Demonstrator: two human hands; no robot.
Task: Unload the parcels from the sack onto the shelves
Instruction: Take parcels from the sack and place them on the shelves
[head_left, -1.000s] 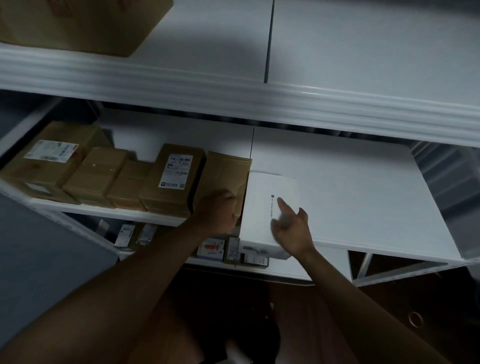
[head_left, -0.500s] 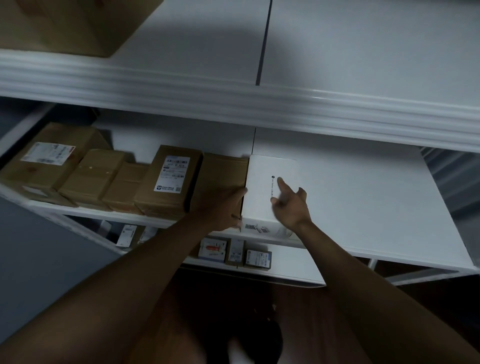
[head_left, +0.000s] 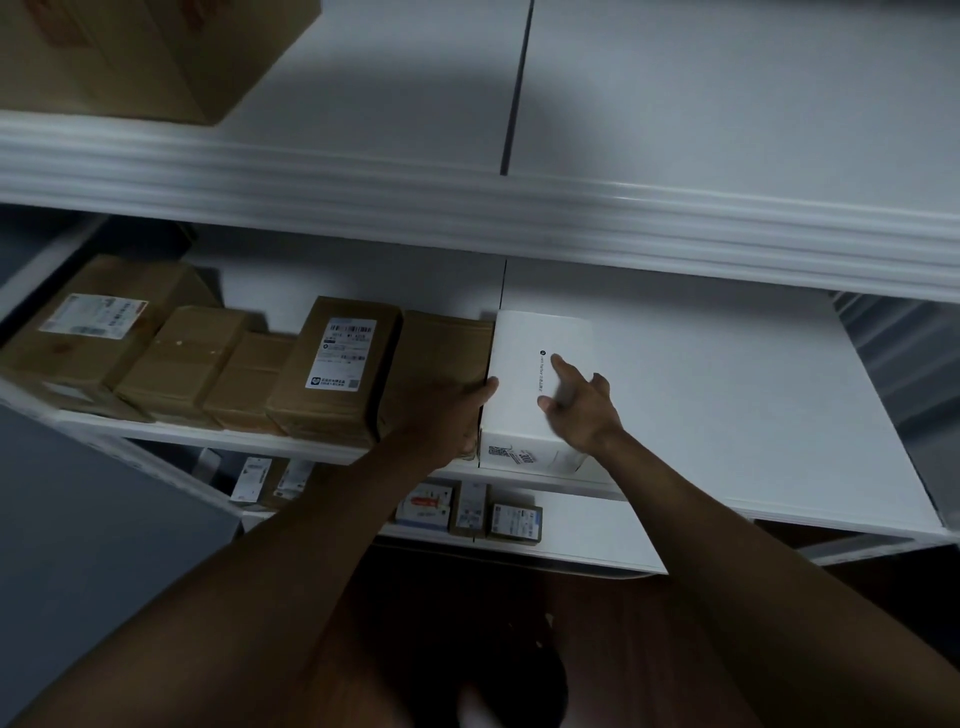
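A white box (head_left: 524, 395) lies on the middle white shelf (head_left: 727, 415), at the right end of a row of brown parcels. My right hand (head_left: 579, 402) rests on the box's top with its fingers spread and straight. My left hand (head_left: 449, 415) is at the box's left front corner, thumb on the top edge, between the box and the neighbouring brown parcel (head_left: 441, 353). Whether its fingers curl round the box I cannot tell. The sack is not in view.
Several brown cardboard parcels (head_left: 332, 374) fill the middle shelf's left half; its right half is bare. A large brown carton (head_left: 135, 52) sits on the top shelf (head_left: 675, 104) at the left. Small labelled boxes (head_left: 470, 512) line the lower shelf. A dark wooden floor lies below.
The white box has slid further back onto the shelf, up against the brown parcel. Both hands moved forward with it.
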